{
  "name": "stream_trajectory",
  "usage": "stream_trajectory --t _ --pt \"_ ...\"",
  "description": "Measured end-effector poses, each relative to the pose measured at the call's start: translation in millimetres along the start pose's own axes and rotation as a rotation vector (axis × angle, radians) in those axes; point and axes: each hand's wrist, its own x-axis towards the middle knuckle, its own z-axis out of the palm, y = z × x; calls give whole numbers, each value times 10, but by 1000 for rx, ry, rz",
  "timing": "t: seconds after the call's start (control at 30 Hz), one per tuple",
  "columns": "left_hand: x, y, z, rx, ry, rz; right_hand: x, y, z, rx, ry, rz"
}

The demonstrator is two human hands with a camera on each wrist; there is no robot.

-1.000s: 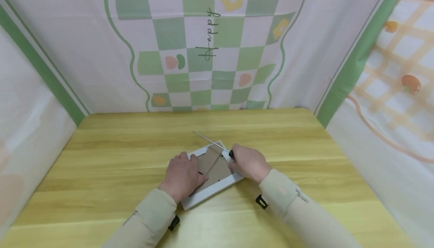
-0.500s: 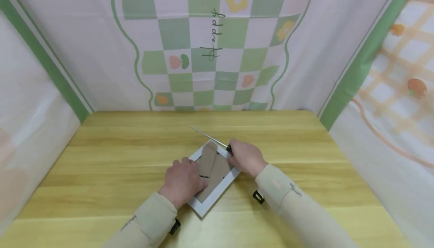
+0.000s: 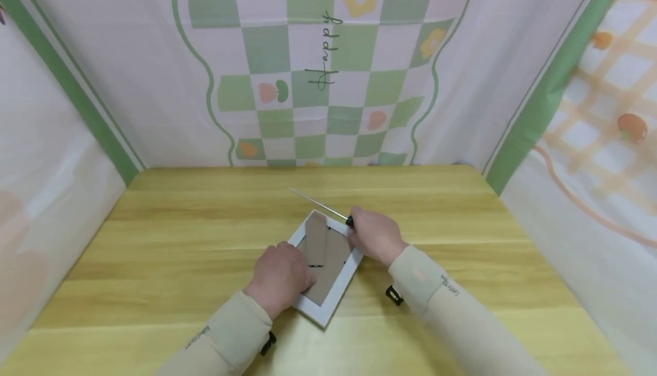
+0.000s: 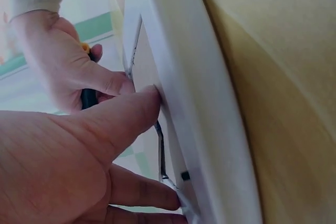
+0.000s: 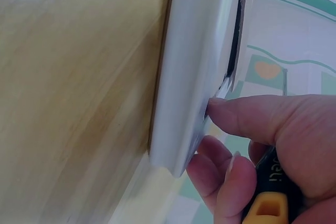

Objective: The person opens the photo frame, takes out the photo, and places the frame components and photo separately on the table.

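Observation:
A white picture frame point(image 3: 340, 289) lies back up on the table, with a brown backing board point(image 3: 331, 279) and a folded stand leg point(image 3: 316, 242). My left hand point(image 3: 279, 276) grips its left side, the thumb resting on the backing in the left wrist view and the other fingers at the far edge. My right hand point(image 3: 377, 234) holds a screwdriver point(image 3: 320, 205) whose thin shaft points away to the left, above the frame's far corner. In the right wrist view, that hand's thumb and a finger also touch the frame's rim beside the black and yellow handle point(image 5: 273, 174).
The wood-grain table point(image 3: 179, 239) extends around the frame on all sides. Behind it hangs a green and white checked curtain point(image 3: 303, 91), with more patterned cloth point(image 3: 590, 136) to the right and pale cloth point(image 3: 51, 182) to the left.
The frame has turned counterclockwise on the table, its near corner swinging right and its far corner left. Both hands have stayed on it, and the screwdriver remains in the right hand.

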Motion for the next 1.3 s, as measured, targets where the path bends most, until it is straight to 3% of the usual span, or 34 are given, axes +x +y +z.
stream_trajectory --t 0.4,0.57,0.9,1.0,1.3 --pt "-34 -57 -66 -8 2 74 -87 31 -38 10 25 41" --pt "-62 -65 -89 -25 21 121 -96 5 -60 40 -12 37" --pt "-94 -35 -91 -73 -3 113 -89 -41 -38 40 -37 26" --pt "-76 -17 -93 -55 -37 85 -99 -31 -36 40 -39 26" --pt "27 -3 -52 27 -59 45 -109 -31 -27 36 -30 7"
